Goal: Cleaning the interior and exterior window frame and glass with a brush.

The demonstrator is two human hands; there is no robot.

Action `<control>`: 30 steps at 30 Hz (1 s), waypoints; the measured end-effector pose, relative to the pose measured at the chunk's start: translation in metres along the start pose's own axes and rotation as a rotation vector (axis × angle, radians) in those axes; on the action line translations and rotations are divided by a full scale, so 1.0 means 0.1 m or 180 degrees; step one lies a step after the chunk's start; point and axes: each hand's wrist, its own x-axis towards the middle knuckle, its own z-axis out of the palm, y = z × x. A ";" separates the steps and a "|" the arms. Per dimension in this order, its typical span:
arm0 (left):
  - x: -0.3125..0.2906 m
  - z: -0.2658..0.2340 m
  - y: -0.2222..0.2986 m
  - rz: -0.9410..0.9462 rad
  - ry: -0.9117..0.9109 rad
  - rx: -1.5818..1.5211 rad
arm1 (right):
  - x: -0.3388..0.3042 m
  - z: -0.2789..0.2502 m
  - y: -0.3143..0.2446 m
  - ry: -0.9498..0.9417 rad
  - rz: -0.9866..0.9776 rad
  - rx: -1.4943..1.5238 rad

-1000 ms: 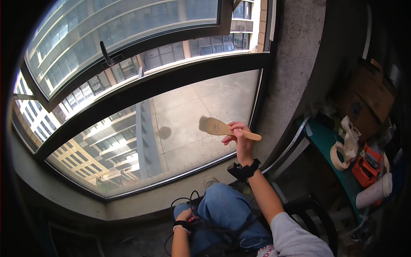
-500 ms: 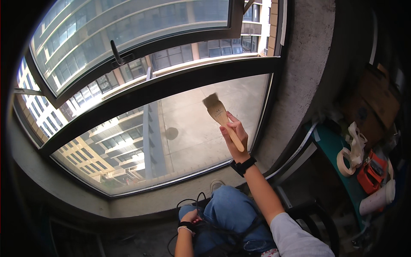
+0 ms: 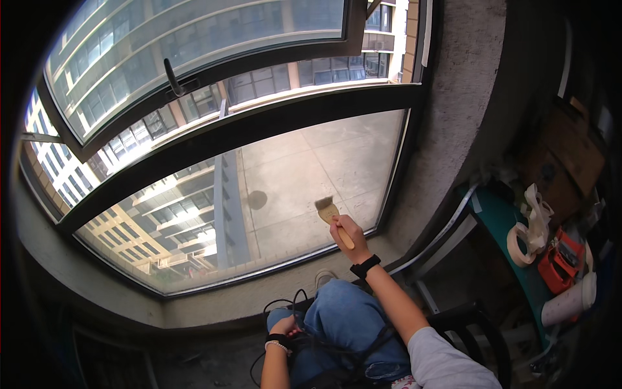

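My right hand (image 3: pixel 350 232) is closed around the wooden handle of a flat brush (image 3: pixel 328 212). The bristles point up and slightly left, in front of the lower window pane (image 3: pixel 291 175); whether they touch the glass I cannot tell. Small specks show on the pane around the brush. Low in my lap, my left hand (image 3: pixel 285 326) rests against my jeans-covered knee with its fingers curled in. Black cables (image 3: pixel 299 299) loop beside that hand, and what the fingers hold, if anything, is hidden.
Above the dark crossbar (image 3: pixel 259 126), a window sash with a handle (image 3: pixel 172 78) is tilted open. To the right, a green table (image 3: pixel 495 223) holds a tape roll (image 3: pixel 518 245), an orange-red object (image 3: pixel 558 267) and a pale cup-like cylinder (image 3: pixel 570 299). A rough wall (image 3: pixel 463 84) flanks the window.
My right hand has brought the brush down from the upper part of the lower pane toward its lower right, and the grip has turned. My left hand has stayed in my lap.
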 end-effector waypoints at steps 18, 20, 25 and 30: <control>-0.01 0.03 0.01 0.0193 0.0126 0.0149 | 1.26 0.02 -1.08 0.1162 -0.0503 0.1922; -0.11 0.11 -0.01 0.0365 0.0364 0.0142 | 1.19 0.17 -1.02 0.1494 -0.0119 0.1636; -0.39 0.28 -0.03 0.0822 0.0764 0.0379 | 0.90 0.29 -1.00 0.1369 -0.0816 0.0638; -0.28 0.24 -0.12 0.1056 0.0866 0.0333 | 0.84 0.25 -0.94 0.1447 -0.0488 0.0698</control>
